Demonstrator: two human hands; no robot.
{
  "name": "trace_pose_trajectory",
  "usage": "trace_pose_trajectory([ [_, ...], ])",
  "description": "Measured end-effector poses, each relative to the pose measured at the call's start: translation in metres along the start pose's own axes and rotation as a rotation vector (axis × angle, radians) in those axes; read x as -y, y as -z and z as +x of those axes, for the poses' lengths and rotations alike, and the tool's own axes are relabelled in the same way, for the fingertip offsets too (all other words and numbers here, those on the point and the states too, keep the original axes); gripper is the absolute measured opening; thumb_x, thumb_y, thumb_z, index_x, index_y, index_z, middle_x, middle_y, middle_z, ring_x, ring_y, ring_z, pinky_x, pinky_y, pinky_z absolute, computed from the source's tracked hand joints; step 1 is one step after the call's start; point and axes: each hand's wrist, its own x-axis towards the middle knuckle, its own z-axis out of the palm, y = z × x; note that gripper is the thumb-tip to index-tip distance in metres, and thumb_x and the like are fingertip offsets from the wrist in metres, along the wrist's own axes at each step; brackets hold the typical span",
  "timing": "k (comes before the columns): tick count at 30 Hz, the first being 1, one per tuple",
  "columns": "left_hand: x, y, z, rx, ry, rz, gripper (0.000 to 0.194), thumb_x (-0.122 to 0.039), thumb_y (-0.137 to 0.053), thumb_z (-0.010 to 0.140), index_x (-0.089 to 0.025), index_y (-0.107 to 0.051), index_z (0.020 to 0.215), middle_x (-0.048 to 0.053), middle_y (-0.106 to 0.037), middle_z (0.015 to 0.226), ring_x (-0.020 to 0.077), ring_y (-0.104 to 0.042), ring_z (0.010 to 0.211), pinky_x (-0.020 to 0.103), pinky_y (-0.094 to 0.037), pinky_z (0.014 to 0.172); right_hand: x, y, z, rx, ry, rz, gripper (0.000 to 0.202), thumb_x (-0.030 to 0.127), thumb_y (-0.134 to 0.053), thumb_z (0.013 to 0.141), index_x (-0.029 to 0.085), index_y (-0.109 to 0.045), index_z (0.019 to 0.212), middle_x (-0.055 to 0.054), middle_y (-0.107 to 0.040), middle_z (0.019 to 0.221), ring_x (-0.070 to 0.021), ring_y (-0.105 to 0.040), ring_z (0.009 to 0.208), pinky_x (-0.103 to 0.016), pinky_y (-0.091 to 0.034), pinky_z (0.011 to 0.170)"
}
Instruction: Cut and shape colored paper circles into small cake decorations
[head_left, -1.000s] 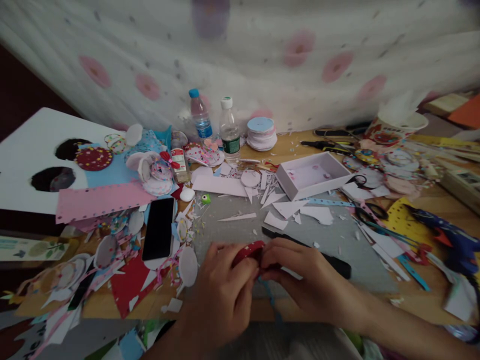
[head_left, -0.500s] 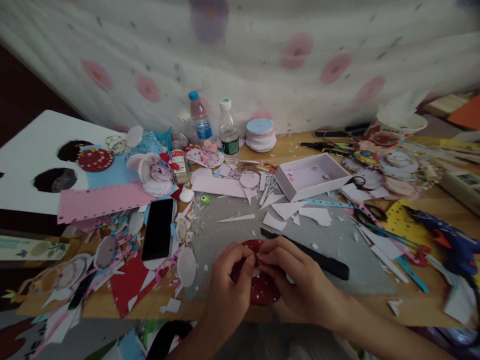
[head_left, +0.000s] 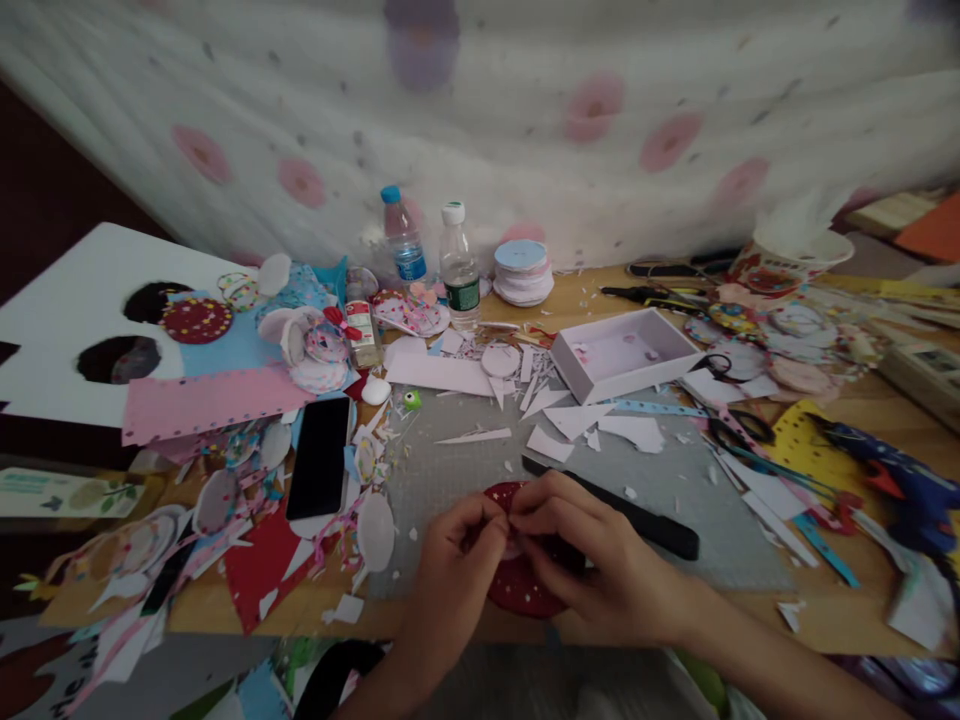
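My left hand [head_left: 465, 575] and my right hand [head_left: 592, 560] meet over the front of the grey cutting mat [head_left: 457, 470]. Both are closed in a pinch, thumb against forefinger, with the fingertips touching one another. Between and beneath them shows a round dark red fabric piece [head_left: 521, 590] with white dots, partly covered by the fingers. Whatever tiny thing sits in the fingertips is hidden. Just behind my right hand lies a black-handled cutter [head_left: 645, 525].
White paper scraps [head_left: 574, 420] and a shallow white box [head_left: 626, 355] lie behind the hands. A phone [head_left: 319, 460] and decorated discs crowd the left. Scissors [head_left: 739, 430] and a blue glue gun [head_left: 892, 470] are at right. Two bottles [head_left: 459, 270] stand at the back.
Both hands stay pinched together over the red fabric piece, with only small finger shifts. A little more of the piece's lower edge shows. The view has moved slightly.
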Motion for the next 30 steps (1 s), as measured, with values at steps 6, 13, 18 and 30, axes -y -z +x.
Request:
trace_pose_trajectory([
  [6, -0.001, 0.005, -0.001, 0.029, -0.053, -0.015, 0.017, -0.029, -0.053, 0.083, -0.019, -0.059, 0.070, 0.000, -0.059, 0.070, 0.0138, -0.055, 0.070, 0.023, -0.045, 0.065, -0.001, -0.004, 0.000, -0.094, -0.115, 0.054, 0.023, 0.008, -0.052, 0.089, 0.021, -0.053, 0.108, -0.007, -0.062, 0.101, -0.0156, -0.060, 0.093, -0.029, -0.052, 0.077],
  [13, -0.012, 0.017, -0.004, 0.135, -0.260, 0.215, 0.020, -0.027, -0.052, 0.088, -0.020, -0.056, 0.070, 0.002, -0.060, 0.079, 0.0159, -0.058, 0.080, 0.025, -0.045, 0.073, 0.006, 0.010, 0.001, 0.004, -0.207, 0.161, 0.013, 0.012, -0.059, 0.089, 0.021, -0.060, 0.098, -0.003, -0.063, 0.096, -0.0128, -0.062, 0.085, -0.024, -0.052, 0.071],
  [18, -0.014, 0.019, -0.005, 0.182, -0.306, 0.210, 0.018, -0.026, -0.052, 0.090, -0.020, -0.058, 0.073, 0.002, -0.061, 0.082, 0.0156, -0.058, 0.082, 0.024, -0.044, 0.074, 0.003, 0.011, 0.003, -0.006, -0.129, 0.162, 0.014, 0.009, -0.060, 0.087, 0.021, -0.061, 0.094, -0.003, -0.063, 0.097, -0.0122, -0.062, 0.088, -0.023, -0.051, 0.074],
  [30, 0.005, 0.046, 0.001, -0.198, -0.245, 0.242, 0.026, -0.030, -0.055, 0.085, -0.020, -0.048, 0.061, -0.004, -0.045, 0.063, 0.0120, -0.044, 0.062, 0.021, -0.037, 0.060, -0.012, 0.047, -0.007, -0.206, -0.157, 0.055, 0.015, 0.011, -0.059, 0.084, 0.025, -0.056, 0.091, -0.003, -0.063, 0.088, -0.0136, -0.063, 0.078, -0.024, -0.053, 0.066],
])
